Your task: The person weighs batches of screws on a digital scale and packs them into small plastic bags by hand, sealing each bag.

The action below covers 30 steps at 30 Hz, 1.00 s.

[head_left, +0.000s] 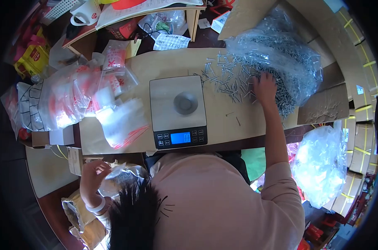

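Note:
My right hand point(265, 87) reaches into a large heap of screws point(235, 77) that spills out of a clear plastic bag point(280, 46); its fingertips are among the screws, and what they grip is hidden. Below the table's left front edge is my left hand point(98, 168), fingers curled, beside a clear plastic bag point(126, 179); whether it holds anything is too small to tell. Between the hands stands a digital scale point(178, 110) with a small round metal dish point(185, 103) on its plate and a lit blue display.
Clear zip bags with red marks point(122, 121) lie left of the scale. Two loose screws lie right of it. A wooden shelf point(193, 25) stands at the back, with a white mug point(86, 13) at its left. Cardboard boxes point(360, 146) line the right side.

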Each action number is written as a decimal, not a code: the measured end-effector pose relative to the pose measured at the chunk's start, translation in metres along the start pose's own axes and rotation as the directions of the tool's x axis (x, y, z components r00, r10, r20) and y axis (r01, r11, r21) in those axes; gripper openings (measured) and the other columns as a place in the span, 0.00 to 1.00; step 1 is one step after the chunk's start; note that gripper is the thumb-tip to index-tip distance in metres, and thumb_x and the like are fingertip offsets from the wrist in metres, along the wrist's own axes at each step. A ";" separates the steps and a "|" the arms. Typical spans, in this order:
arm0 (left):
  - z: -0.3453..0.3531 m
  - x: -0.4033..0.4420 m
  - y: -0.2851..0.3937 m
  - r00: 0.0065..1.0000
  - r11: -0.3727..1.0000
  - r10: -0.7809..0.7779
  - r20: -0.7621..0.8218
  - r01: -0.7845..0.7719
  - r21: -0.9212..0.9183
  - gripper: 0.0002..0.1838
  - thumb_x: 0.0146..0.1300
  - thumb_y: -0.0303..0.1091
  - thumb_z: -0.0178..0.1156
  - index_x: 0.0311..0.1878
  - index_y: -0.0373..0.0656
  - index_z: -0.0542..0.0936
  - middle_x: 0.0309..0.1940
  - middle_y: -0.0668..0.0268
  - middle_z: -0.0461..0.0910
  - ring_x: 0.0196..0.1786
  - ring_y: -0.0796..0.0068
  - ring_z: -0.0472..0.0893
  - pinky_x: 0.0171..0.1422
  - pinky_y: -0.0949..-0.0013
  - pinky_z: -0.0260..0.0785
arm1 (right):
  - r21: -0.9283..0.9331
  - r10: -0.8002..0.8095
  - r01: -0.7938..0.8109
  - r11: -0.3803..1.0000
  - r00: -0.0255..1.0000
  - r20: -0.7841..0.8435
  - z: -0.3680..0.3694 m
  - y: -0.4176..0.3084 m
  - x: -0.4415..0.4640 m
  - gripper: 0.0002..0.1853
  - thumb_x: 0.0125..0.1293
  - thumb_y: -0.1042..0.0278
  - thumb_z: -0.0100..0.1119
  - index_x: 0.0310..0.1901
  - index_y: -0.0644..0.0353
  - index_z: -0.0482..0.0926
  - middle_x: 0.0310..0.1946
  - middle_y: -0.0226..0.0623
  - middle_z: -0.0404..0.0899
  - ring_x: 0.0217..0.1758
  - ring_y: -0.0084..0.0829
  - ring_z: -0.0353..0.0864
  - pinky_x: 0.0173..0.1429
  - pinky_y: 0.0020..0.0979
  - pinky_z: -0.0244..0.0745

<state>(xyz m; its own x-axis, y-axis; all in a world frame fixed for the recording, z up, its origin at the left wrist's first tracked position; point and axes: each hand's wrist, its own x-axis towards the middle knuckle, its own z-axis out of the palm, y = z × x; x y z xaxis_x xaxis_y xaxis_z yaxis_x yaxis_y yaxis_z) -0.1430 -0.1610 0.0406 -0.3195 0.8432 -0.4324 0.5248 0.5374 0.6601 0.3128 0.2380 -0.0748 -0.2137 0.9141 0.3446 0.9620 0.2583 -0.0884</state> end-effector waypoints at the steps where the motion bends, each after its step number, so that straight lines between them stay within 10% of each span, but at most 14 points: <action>1: 0.003 0.000 -0.004 0.999 0.999 -0.022 -0.028 0.021 -0.028 0.06 0.52 0.22 0.65 0.35 0.35 0.82 0.28 0.63 0.83 0.32 0.78 0.81 0.38 0.75 0.71 | -0.064 0.023 -0.024 0.998 0.999 -0.026 0.006 0.002 0.003 0.17 0.65 0.54 0.54 0.47 0.57 0.74 0.45 0.47 0.72 0.49 0.49 0.73 0.47 0.49 0.71; 5: 0.024 0.017 0.015 0.997 0.995 0.029 -0.075 -0.036 -0.093 0.10 0.54 0.25 0.66 0.40 0.36 0.81 0.30 0.63 0.83 0.34 0.77 0.82 0.41 0.74 0.73 | -0.160 0.085 -0.085 0.983 0.996 -0.006 0.022 -0.018 0.001 0.18 0.66 0.51 0.52 0.48 0.56 0.73 0.46 0.46 0.70 0.53 0.47 0.71 0.49 0.49 0.70; 11: 0.043 0.044 0.036 0.985 0.981 0.165 -0.048 -0.168 -0.091 0.12 0.55 0.25 0.67 0.43 0.34 0.81 0.36 0.58 0.83 0.39 0.71 0.83 0.45 0.70 0.75 | 0.351 -0.104 0.072 0.934 0.992 0.074 -0.002 -0.010 -0.033 0.25 0.66 0.50 0.52 0.58 0.57 0.69 0.57 0.51 0.67 0.64 0.51 0.63 0.62 0.57 0.59; 17: 0.049 0.055 0.034 0.960 0.971 0.223 -0.171 -0.235 -0.050 0.11 0.55 0.24 0.66 0.42 0.33 0.81 0.36 0.58 0.83 0.40 0.70 0.84 0.46 0.70 0.75 | 0.090 -0.230 0.214 0.973 0.946 0.228 -0.015 0.022 -0.085 0.51 0.56 0.42 0.62 0.72 0.61 0.47 0.73 0.55 0.43 0.77 0.57 0.37 0.74 0.57 0.35; 23: 0.063 0.061 0.047 0.954 0.956 0.256 -0.157 -0.274 -0.105 0.10 0.56 0.23 0.65 0.42 0.34 0.80 0.37 0.59 0.83 0.40 0.69 0.84 0.47 0.70 0.74 | 0.340 -0.380 0.289 0.895 0.893 0.241 -0.020 -0.044 -0.078 0.60 0.46 0.40 0.70 0.73 0.60 0.46 0.73 0.55 0.42 0.76 0.58 0.39 0.74 0.56 0.37; 30: 0.077 0.064 0.064 0.914 0.916 0.385 -0.124 -0.396 -0.073 0.11 0.55 0.21 0.64 0.42 0.34 0.80 0.38 0.57 0.83 0.40 0.66 0.84 0.45 0.69 0.74 | 0.357 -0.367 0.356 0.863 0.929 -0.039 0.028 -0.069 0.004 0.47 0.49 0.40 0.66 0.69 0.51 0.60 0.71 0.45 0.54 0.74 0.54 0.50 0.72 0.56 0.46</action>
<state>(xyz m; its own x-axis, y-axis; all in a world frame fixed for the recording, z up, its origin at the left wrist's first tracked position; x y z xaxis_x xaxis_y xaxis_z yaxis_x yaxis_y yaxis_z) -0.0693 -0.0734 0.0081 -0.1874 0.9801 -0.0652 0.5495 0.1596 0.8201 0.2408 0.2327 -0.0937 -0.5453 0.7423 0.3895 0.6937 0.6604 -0.2873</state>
